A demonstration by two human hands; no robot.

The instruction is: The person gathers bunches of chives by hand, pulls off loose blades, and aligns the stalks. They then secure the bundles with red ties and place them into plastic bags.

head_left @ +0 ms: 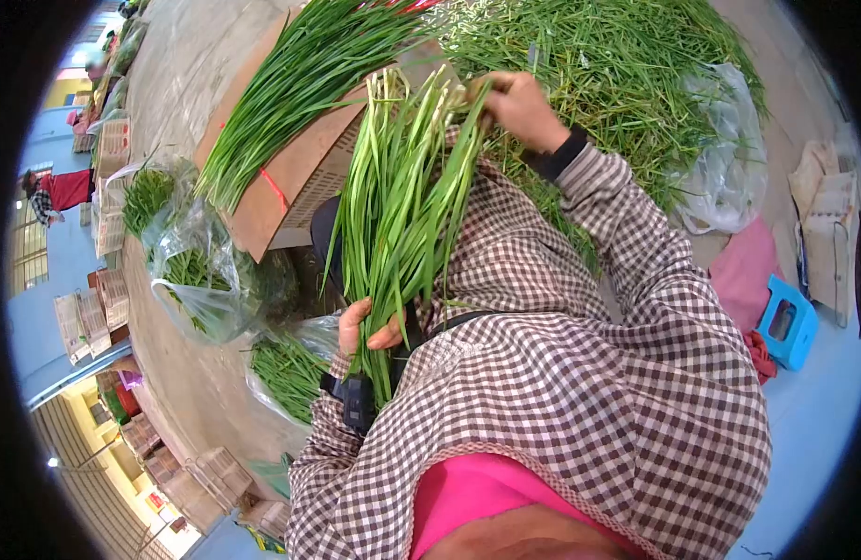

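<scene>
Chives (402, 205) bunch gripped at leaf end by left hand (360, 327); right hand (519, 107) pinches root ends. Risk: tugging could slide stalks loose onto pile (617, 65).

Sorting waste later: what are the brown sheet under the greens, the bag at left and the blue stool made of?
Brown sheet: likely cardboard, matte, with a flat cut edge. Bag: thin clear plastic film, glossy and crinkled. Blue stool: apparently moulded plastic, smooth, one even colour.
</scene>
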